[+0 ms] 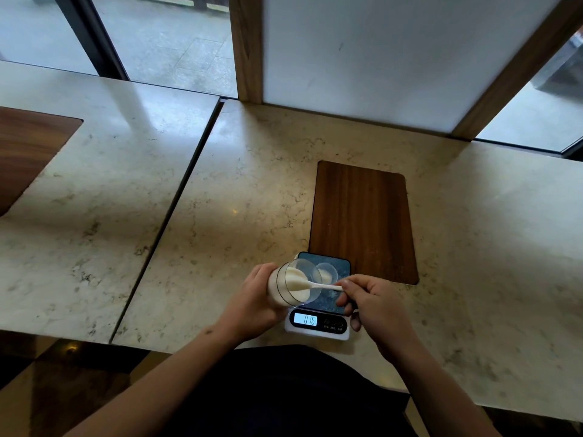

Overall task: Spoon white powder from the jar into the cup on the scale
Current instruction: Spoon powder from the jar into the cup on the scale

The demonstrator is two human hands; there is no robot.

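Note:
My left hand [252,302] grips a clear jar [291,283] of white powder, tilted on its side with its mouth facing right over the scale. My right hand [370,305] pinches the handle of a white spoon [321,286], whose bowl is inside the jar mouth in the powder. A small clear cup [327,272] with a little white powder stands on the scale's dark platform, just behind the spoon. The scale [317,323] sits near the counter's front edge and its lit display shows digits.
A dark wooden board [362,219] lies flat on the marble counter [236,200] just behind and right of the scale. A seam splits the counter to the left. A wood-framed white panel [362,58] rises at the back.

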